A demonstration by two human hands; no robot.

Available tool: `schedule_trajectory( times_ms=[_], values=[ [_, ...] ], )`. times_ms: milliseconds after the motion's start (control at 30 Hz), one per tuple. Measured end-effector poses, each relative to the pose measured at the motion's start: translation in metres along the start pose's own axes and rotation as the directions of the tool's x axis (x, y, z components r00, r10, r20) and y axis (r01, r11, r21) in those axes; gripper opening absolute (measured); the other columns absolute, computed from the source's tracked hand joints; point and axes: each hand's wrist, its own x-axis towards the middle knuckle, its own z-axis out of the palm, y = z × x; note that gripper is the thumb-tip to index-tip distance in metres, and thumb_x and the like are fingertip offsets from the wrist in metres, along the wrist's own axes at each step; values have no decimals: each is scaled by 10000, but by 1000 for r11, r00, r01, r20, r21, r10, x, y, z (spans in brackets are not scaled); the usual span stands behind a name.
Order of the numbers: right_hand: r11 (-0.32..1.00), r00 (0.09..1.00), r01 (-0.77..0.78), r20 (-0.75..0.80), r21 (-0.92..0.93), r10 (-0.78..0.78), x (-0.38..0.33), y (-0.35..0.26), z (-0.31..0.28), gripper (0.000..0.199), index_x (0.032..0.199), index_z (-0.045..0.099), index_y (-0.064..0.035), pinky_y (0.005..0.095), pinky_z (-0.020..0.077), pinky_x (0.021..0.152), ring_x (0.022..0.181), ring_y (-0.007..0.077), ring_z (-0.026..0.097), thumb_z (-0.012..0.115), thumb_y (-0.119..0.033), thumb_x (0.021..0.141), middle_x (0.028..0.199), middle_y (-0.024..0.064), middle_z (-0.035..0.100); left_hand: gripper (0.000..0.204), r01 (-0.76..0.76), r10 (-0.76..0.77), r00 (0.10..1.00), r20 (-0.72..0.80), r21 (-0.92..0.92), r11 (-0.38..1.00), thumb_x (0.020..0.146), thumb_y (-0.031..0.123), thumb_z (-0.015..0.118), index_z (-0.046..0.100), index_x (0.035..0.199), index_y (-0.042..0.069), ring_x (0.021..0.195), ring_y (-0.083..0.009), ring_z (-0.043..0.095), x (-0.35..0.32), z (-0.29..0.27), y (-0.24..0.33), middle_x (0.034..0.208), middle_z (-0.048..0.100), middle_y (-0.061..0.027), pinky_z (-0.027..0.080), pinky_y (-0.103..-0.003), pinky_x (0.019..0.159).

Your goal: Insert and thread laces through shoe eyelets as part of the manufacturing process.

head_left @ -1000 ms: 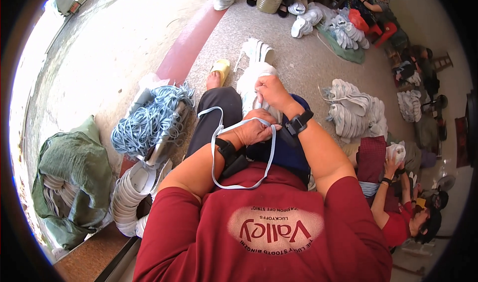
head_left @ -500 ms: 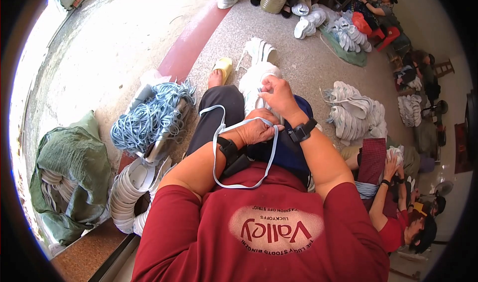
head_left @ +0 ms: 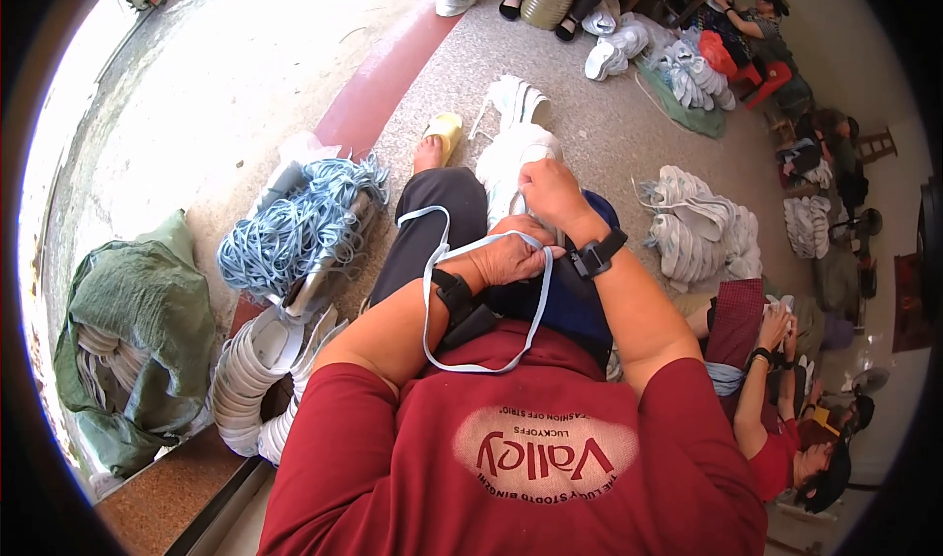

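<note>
A white shoe upper (head_left: 501, 188) lies on my lap between my knees, partly covered by my hands. My left hand (head_left: 513, 251) rests at its near end, fingers curled and thumb pressed in near a light blue shoelace (head_left: 426, 310). The lace hangs in a wide loop over my left wrist and down across my shirt. Over the upper's right side, my right hand (head_left: 556, 194) is closed, its fingertips turned down and hidden. What it pinches cannot be made out. Just beyond the upper, more white shoe uppers (head_left: 513, 102) lie stacked on the floor.
To my left stands a heap of light blue laces (head_left: 300, 227), with nested white uppers (head_left: 241, 389) and a green sack (head_left: 138, 310) nearer. Another pile of white uppers (head_left: 702, 227) lies to my right. A co-worker's hands (head_left: 776, 325) work beside it; other people sit farther back.
My right hand has turned and closed more, its raised fingers now curled down by the upper. My left hand and the lace loop stay nearly in place.
</note>
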Motion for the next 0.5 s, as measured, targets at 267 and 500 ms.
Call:
schedule_trajectory(
  times_ms=[267, 500],
  values=[
    [836, 965, -165, 263, 523, 26, 13, 11, -11, 77, 706, 604, -5, 303, 444, 573, 626, 161, 581, 614, -74, 738, 657, 90, 606, 300, 13, -13, 998, 56, 2, 1000, 867, 236, 538, 549, 640, 40, 632, -340, 517, -1, -3, 1, 615, 518, -138, 404, -408, 602],
    [788, 981, 181, -52, 589, -186, 28, 23, 8, 47, 729, 567, -4, 248, 412, 491, 526, 86, 492, 582, -29, 766, 664, 44, 597, 317, 69, -68, 988, 139, 0, 998, 884, 249, 510, 548, 650, 39, 613, -307, 514, 4, -10, 11, 590, 510, -116, 403, -391, 595]
  ],
)
